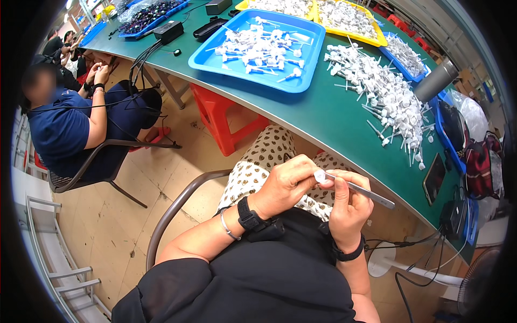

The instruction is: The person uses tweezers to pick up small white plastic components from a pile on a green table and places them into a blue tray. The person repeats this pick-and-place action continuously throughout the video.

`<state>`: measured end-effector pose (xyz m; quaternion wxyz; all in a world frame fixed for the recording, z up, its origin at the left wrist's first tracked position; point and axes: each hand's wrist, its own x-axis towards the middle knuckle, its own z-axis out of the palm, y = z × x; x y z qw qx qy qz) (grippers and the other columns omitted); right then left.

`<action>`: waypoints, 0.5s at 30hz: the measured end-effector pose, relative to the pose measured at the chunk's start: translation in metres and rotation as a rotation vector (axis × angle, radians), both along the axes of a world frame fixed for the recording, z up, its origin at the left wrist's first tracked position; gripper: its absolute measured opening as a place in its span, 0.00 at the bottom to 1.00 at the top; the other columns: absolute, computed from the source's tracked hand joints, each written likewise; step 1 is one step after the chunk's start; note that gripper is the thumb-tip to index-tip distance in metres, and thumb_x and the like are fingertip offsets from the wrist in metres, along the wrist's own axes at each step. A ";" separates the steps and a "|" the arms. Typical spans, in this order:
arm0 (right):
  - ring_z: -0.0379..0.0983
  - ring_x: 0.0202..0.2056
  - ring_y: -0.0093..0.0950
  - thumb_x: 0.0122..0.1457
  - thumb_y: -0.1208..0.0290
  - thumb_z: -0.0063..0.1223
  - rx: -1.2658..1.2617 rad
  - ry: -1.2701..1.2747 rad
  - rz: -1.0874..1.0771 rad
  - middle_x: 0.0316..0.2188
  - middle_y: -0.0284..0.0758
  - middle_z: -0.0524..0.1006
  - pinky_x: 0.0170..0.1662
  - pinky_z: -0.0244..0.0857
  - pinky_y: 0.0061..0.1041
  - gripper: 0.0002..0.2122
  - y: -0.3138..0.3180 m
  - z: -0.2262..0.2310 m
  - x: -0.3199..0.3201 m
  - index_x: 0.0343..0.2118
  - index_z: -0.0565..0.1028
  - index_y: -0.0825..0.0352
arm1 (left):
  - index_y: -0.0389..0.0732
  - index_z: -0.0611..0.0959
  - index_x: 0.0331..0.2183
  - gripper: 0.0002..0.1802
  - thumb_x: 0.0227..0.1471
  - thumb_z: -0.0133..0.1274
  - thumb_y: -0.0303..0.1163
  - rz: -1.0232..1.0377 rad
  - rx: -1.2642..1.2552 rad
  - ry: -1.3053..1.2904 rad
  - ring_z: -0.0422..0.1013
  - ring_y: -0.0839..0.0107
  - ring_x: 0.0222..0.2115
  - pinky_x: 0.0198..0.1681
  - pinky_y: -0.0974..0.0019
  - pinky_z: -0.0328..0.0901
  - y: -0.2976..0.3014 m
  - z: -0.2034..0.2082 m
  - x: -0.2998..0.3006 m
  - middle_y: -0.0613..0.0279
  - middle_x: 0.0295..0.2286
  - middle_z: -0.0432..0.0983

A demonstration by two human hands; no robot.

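Over my lap, my left hand pinches a small white plastic part with a round head. My right hand is closed around a slim, flat grey metal hand tool, perhaps a knife handle. Its rear end sticks out to the right, and the working end is hidden by my fingers, close to the white part. Beyond my hands, a big heap of similar white parts with thin stems lies loose on the green table. More of them lie in a blue tray at the table's near edge.
Yellow trays of white parts stand at the back. A grey cylinder, a phone and a black adapter with cables are to the right. Under the table is a red stool. A co-worker sits at the left.
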<state>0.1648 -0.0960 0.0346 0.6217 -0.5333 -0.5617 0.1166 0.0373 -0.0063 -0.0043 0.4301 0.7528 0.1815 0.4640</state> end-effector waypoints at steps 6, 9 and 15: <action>0.80 0.32 0.24 0.67 0.81 0.48 -0.032 0.167 0.025 0.33 0.39 0.80 0.38 0.75 0.21 0.04 -0.002 0.005 -0.001 0.40 0.73 0.76 | 0.38 0.84 0.37 0.11 0.49 0.59 0.17 0.001 0.013 -0.018 0.76 0.62 0.30 0.32 0.64 0.71 0.000 0.000 0.002 0.59 0.31 0.77; 0.80 0.33 0.24 0.67 0.81 0.48 -0.024 0.190 0.021 0.34 0.39 0.80 0.39 0.75 0.21 0.04 -0.002 0.003 -0.003 0.40 0.73 0.76 | 0.39 0.84 0.37 0.13 0.47 0.59 0.17 0.007 0.031 -0.020 0.76 0.62 0.31 0.33 0.64 0.71 0.001 -0.001 0.002 0.60 0.31 0.77; 0.80 0.33 0.24 0.67 0.81 0.48 0.000 0.169 0.008 0.35 0.39 0.80 0.39 0.74 0.21 0.04 -0.001 0.000 -0.006 0.41 0.73 0.76 | 0.39 0.84 0.38 0.14 0.46 0.59 0.16 -0.005 0.035 -0.028 0.76 0.62 0.32 0.34 0.64 0.71 0.002 -0.002 0.001 0.60 0.31 0.77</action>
